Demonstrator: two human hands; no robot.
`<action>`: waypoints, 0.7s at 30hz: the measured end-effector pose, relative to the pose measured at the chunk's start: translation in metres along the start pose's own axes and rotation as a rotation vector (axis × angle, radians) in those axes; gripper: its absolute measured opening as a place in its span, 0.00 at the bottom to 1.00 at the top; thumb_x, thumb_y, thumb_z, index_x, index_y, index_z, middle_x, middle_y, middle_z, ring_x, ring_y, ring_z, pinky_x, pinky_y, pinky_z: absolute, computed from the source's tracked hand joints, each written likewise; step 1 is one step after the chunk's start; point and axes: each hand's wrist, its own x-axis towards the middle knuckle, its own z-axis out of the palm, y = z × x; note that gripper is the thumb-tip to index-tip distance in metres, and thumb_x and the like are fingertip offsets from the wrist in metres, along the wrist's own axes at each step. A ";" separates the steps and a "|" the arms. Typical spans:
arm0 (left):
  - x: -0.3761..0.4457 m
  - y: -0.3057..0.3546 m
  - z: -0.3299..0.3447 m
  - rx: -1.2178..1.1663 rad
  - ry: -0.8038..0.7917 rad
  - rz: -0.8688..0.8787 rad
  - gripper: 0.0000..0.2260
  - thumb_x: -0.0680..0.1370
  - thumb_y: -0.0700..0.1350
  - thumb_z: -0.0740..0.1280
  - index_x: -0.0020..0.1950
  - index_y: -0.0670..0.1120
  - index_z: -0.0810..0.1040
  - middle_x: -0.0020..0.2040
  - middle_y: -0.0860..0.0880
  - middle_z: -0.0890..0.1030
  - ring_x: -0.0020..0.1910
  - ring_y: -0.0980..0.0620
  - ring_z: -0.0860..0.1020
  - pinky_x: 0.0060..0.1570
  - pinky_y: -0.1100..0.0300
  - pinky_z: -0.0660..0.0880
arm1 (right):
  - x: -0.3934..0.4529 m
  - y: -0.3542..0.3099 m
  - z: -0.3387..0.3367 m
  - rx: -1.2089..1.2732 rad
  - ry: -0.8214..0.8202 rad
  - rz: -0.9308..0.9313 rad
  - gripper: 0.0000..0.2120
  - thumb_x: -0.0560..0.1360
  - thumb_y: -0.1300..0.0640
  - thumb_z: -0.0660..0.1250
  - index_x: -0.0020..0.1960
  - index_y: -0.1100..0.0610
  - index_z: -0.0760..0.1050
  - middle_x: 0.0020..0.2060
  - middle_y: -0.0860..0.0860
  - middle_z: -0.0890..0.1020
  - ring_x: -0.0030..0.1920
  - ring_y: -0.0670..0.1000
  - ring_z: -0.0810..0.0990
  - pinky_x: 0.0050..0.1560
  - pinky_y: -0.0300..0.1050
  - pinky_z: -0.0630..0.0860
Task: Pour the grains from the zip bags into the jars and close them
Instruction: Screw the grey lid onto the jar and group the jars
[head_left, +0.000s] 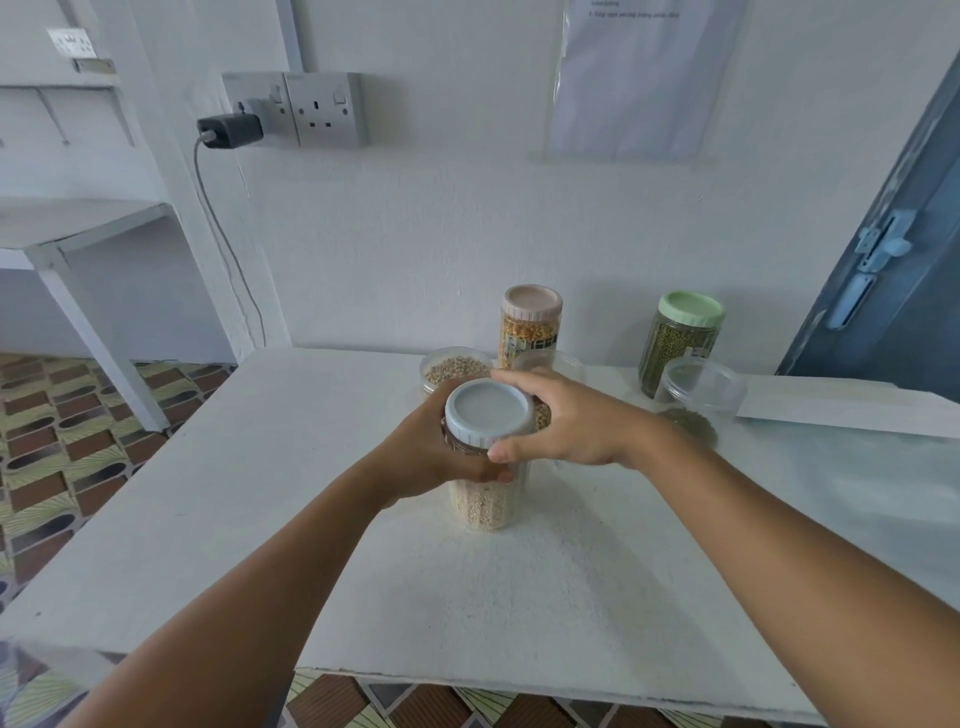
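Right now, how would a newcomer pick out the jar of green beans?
Look along the white table to its far right edge by the blue door. The green-bean jar stands there against the wall, the only one with a pale green lid and dark green contents.

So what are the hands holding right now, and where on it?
The left hand grips the body of the jar just under the lid; the right hand holds the pale blue lid by its rim.

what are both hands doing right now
Left hand: grips the body of the jar, holding it steady.
Right hand: fingers and thumb curled round the pale blue lid.
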 end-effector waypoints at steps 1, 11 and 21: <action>0.001 0.000 0.000 0.003 -0.001 -0.004 0.41 0.66 0.41 0.85 0.73 0.59 0.69 0.61 0.61 0.80 0.63 0.58 0.79 0.59 0.55 0.81 | -0.002 0.003 0.002 0.005 0.038 -0.011 0.48 0.68 0.32 0.77 0.82 0.42 0.61 0.76 0.43 0.67 0.76 0.44 0.66 0.76 0.50 0.66; 0.003 -0.002 0.001 0.008 -0.013 -0.006 0.42 0.66 0.41 0.85 0.74 0.58 0.68 0.61 0.60 0.80 0.63 0.58 0.79 0.58 0.59 0.80 | 0.001 -0.001 0.007 0.070 0.163 -0.023 0.41 0.66 0.34 0.80 0.74 0.45 0.72 0.62 0.37 0.77 0.60 0.38 0.77 0.60 0.40 0.75; 0.006 -0.006 0.002 0.008 -0.011 0.011 0.43 0.65 0.42 0.86 0.74 0.55 0.69 0.64 0.54 0.81 0.64 0.53 0.80 0.60 0.53 0.81 | 0.002 0.004 0.025 0.182 0.270 -0.038 0.36 0.63 0.34 0.82 0.66 0.45 0.75 0.55 0.40 0.81 0.55 0.41 0.81 0.58 0.48 0.82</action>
